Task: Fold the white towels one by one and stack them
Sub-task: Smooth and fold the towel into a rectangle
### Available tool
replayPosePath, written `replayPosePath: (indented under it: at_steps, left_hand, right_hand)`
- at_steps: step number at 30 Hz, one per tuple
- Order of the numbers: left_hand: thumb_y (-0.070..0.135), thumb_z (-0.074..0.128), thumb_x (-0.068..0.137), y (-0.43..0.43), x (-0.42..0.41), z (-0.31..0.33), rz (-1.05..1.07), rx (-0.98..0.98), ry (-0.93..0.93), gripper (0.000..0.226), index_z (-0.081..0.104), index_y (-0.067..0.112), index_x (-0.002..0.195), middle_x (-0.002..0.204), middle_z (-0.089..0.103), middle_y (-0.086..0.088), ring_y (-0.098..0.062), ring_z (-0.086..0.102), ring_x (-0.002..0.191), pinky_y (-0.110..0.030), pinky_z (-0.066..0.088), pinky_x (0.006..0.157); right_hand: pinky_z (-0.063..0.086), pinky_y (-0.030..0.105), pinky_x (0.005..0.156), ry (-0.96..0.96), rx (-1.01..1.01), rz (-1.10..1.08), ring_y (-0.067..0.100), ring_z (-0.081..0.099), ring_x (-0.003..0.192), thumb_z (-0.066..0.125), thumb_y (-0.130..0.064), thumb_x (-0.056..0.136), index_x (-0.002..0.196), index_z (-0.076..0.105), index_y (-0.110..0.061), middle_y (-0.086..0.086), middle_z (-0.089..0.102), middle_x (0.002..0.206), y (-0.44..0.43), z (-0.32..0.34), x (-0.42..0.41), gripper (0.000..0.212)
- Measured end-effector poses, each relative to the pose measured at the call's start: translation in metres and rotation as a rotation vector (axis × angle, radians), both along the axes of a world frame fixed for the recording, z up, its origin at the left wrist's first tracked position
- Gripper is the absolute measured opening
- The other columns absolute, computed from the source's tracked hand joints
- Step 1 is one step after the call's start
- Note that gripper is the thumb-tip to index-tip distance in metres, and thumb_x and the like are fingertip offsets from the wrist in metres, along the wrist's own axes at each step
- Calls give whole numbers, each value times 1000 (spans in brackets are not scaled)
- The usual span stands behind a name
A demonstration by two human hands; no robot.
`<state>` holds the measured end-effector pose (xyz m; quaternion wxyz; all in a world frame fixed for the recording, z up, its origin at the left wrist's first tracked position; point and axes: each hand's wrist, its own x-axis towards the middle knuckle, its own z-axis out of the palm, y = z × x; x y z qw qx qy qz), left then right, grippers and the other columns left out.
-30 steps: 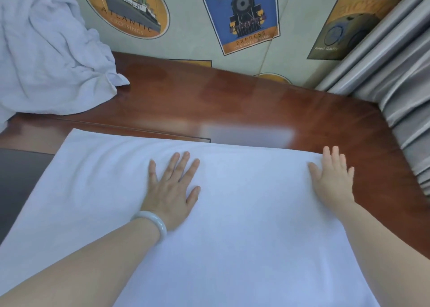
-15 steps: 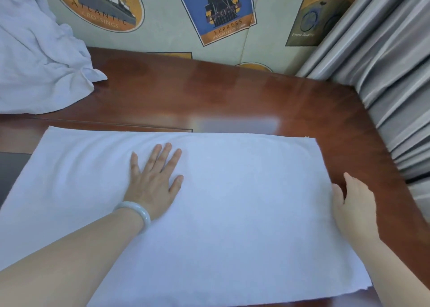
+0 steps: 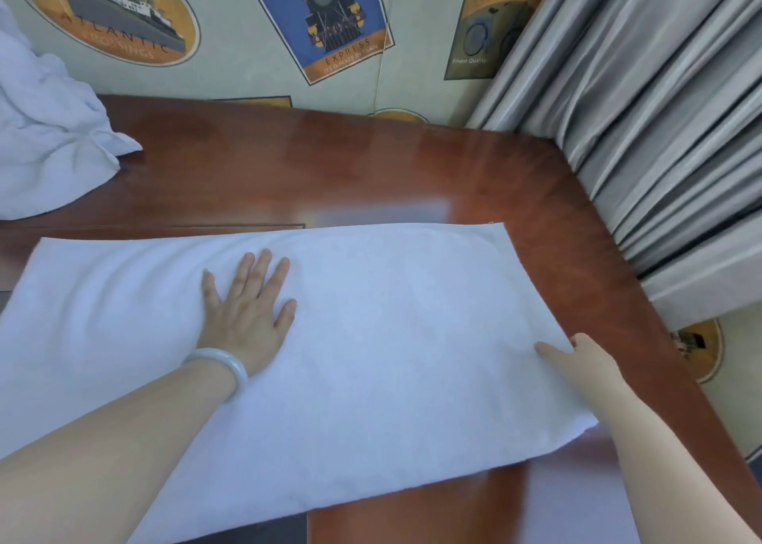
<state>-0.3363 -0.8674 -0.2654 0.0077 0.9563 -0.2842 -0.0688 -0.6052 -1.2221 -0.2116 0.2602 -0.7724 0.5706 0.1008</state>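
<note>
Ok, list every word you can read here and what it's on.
"ATLANTIC CROSSINGS": ship picture on the wall.
"EXPRESS", with "IT'S QUICKER BY TRAIN" in small print: train poster.
"Finest Quality": brown poster; its top word is too blurred.
Towel: no text.

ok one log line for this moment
left hand flat on spread towel | right hand at its right edge, thumb on top | crumpled towel heap far left

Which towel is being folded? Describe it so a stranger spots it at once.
Start at the reddish wooden table beside the grey curtain. The flat towel lies spread across its near side, with the left hand pressed flat on it. Unlike the crumpled towel at the far left, it is smooth and rectangular.
</note>
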Motion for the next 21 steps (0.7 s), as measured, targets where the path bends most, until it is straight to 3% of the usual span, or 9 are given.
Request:
replayPosePath:
  at_steps: [4,6,8,11,13,15,18,21]
  left_hand:
    - [51,26,100,0,7,12,0,-40,157,63,0,36,156,164,-13,9,-11,-15,150,-58,-9,116]
    - [39,40,101,6,6,29,0,-179,268,64,8,32,157,164,-11,7,-12,-13,150,-51,-8,120]
    - [24,45,100,27,-5,41,-23,-317,258,61,20,26,156,165,-2,4,-13,-7,151,-42,-5,122]
    - [28,40,100,81,-40,42,-107,-179,150,57,23,28,155,165,4,3,-16,-3,152,-46,-1,121]
    - [36,37,98,115,-61,41,-141,-63,108,55,37,24,151,162,20,-3,-25,18,150,-59,17,117]
    - [45,24,95,136,-68,41,-118,-29,137,60,51,21,143,154,38,-6,-31,38,141,-64,34,107]
    - [58,-17,93,147,-65,33,-115,5,139,83,34,27,151,160,24,-2,-29,24,147,-62,22,113]
    - [61,-40,73,145,-65,22,-99,0,157,91,-5,35,152,161,-15,6,-22,-14,149,-56,-8,117]
  right_hand:
    - [48,41,79,20,19,95,28,60,89,66,-35,88,102,63,-10,10,66,102,9,15,14,29]
    - [44,44,96,174,-52,73,36,53,113,63,-41,90,123,55,-9,17,57,124,21,13,14,47]
    - [38,45,101,232,-105,-11,40,44,124,62,-46,91,139,40,-7,23,43,136,28,9,4,66]
    - [44,47,99,98,8,-178,44,51,118,72,-37,86,142,36,1,29,48,135,26,9,-14,77]
    - [44,50,101,28,84,-330,46,54,117,80,-29,81,140,39,9,31,51,135,26,14,-19,81]
    - [46,53,100,-66,140,-402,46,59,110,83,-17,78,125,54,15,32,58,126,33,21,-17,64]
    - [53,47,80,-164,-15,-201,37,65,84,80,-14,78,86,64,2,26,69,97,70,50,20,23]
    - [43,39,67,-182,-229,147,34,60,82,72,-21,81,93,62,-7,15,69,93,134,76,65,21]
